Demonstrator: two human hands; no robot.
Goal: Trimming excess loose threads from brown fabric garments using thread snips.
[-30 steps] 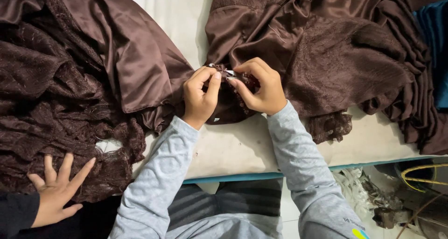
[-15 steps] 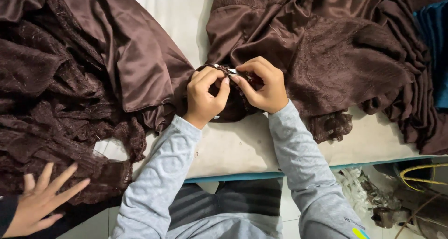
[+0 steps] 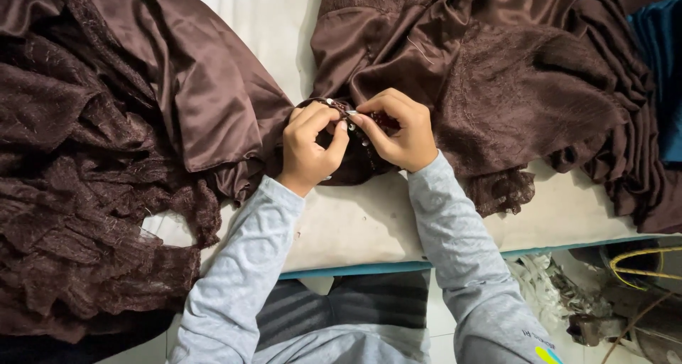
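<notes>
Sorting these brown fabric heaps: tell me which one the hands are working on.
The right-side heap: both the left hand and right hand pinch its beaded edge. The left-side heap lies untouched.

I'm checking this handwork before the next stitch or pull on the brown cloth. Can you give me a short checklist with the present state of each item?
1. Both hands on the work: left hand and right hand pinch the same spot of brown fabric. Ok.
2. Small pale tool or needle between the fingertips: seen, but what it is, cannot tell.
3. Work rests on the white table: ok.
4. Left heap of brown lace lies apart from the hands: ok.
5. Thread: cannot tell.
</notes>
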